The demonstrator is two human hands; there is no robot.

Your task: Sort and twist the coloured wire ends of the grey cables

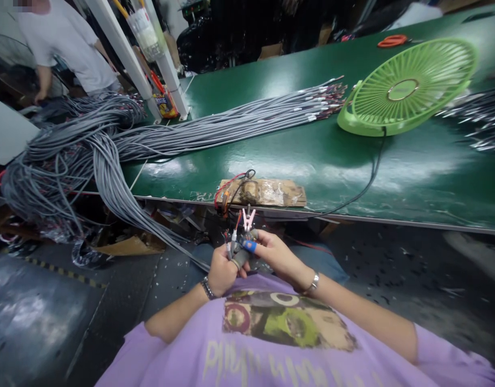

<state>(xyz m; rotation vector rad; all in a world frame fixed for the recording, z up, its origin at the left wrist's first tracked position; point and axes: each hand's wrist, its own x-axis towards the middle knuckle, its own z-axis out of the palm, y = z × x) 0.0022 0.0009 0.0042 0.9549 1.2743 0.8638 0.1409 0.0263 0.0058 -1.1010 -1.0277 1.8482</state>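
Along the left, I note that the grey cables [110,166] hang over the edge of the bench [271,158] toward the lap; their weight, or a snag in the pile, could tug work out of the fingers. The left hand [223,269] is closed around several cable ends [234,236], located in front of the body, just below the bench edge. A slack grip could let these splay or mix. The pink clip [249,219] stands just beyond them and could catch a strand. The right hand [277,252] is held narrow beside the cable ends; I cannot tell whether it pinches one. Materials, left to right: round, smooth, matt cable jackets; white sleeving on a cable end; a V-shaped clip, apparently plastic; a rough, scuffed wooden board [287,193]; a round, ribbed green fan [408,88], glossy plastic by appearance.
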